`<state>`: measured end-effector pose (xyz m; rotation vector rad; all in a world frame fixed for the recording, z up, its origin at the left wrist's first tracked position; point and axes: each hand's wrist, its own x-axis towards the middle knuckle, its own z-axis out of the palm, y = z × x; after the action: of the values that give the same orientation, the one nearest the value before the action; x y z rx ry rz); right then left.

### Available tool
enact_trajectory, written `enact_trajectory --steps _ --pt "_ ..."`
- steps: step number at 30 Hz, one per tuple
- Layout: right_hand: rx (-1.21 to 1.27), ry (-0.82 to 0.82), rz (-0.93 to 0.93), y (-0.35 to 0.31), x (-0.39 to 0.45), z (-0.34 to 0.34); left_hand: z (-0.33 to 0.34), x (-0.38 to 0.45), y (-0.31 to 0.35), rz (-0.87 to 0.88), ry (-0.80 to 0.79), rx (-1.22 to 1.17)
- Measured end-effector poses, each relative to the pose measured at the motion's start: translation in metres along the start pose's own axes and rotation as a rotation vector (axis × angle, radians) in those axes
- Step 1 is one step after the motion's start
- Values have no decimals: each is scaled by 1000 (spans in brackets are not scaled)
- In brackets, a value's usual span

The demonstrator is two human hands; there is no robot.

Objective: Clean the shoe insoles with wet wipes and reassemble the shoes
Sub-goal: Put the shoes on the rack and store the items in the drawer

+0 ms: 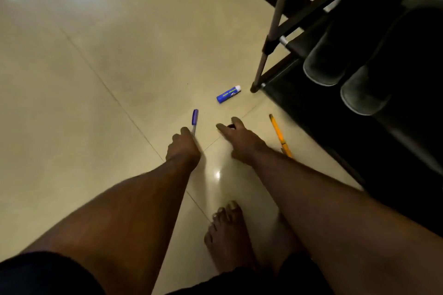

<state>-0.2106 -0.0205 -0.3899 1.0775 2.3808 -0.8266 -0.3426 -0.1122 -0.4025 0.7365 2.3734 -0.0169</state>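
Note:
Both arms reach down to a cream tiled floor point(96, 79). My left hand point(183, 148) is closed around the lower end of a blue-capped pen point(195, 118) that points away from me. My right hand point(239, 141) hovers low over the floor with fingers spread, and a small dark object shows under its fingertips. Two dark shoes point(335, 55) stand side by side on a black shoe rack point(299, 45) at the right, heels toward me. No insoles or wet wipes are in view.
A blue glue stick with a white cap point(228, 94) lies on the floor beyond my hands. A yellow pen point(279, 135) lies right of my right wrist. My bare foot point(227, 235) rests on the tiles below. The rack's metal leg point(266, 55) meets the floor nearby.

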Motion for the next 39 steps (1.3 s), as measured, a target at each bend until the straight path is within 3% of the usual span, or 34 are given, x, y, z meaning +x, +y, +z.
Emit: enact_trajectory --steps 5,12,17,24,31,35,39 --pt "-9 70 -55 12 8 20 6 11 -1 -31 -67 -22" --pt "109 140 73 42 -106 -24 -22 -84 59 -1 -207 -185" --pt "179 267 147 53 -238 -89 -57 -216 89 131 -274 -115" --pt "150 525 109 47 -427 -153 -115 -395 140 454 -147 -164" --pt "212 857 234 100 -573 -183 -105 -526 228 743 -135 -190" --pt "205 853 448 159 -630 -169 -72 -586 278 896 -191 -135" --pt "278 810 650 210 -665 -143 -33 -634 316 1017 -141 180"
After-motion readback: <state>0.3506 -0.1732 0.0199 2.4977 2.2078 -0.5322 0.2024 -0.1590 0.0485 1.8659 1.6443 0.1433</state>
